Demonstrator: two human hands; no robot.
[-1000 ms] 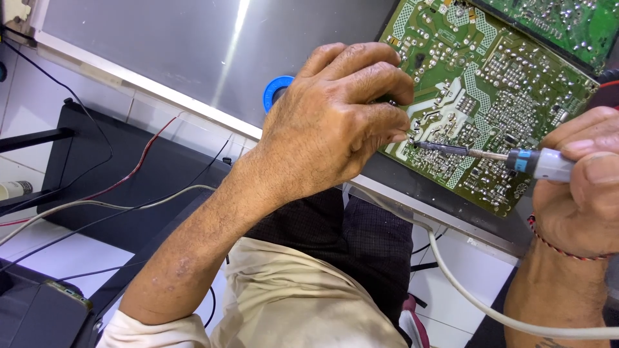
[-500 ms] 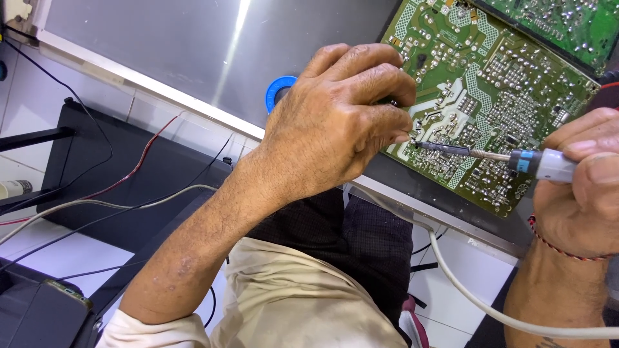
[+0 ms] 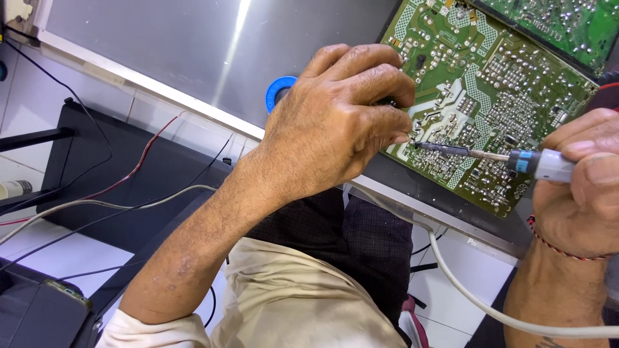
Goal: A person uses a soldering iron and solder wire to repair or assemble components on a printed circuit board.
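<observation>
A green circuit board (image 3: pixel 496 84) lies solder side up on a grey metal panel (image 3: pixel 213 51). My right hand (image 3: pixel 583 180) grips a soldering iron (image 3: pixel 516 158) whose tip touches the board near its lower left part. My left hand (image 3: pixel 335 122) is curled over the board's left edge, its fingertips beside the iron's tip, closed on something dark that is mostly hidden. A blue spool (image 3: pixel 278 91) peeks out behind the left hand.
The iron's pale cord (image 3: pixel 477 303) runs down to the right. A second green board (image 3: pixel 567 26) sits at the top right. Red, black and grey wires (image 3: pixel 129 174) cross a dark surface at left. My lap is below.
Both hands hold nearly the same place; the iron's tip stays on the board. Only a slight shift of the view.
</observation>
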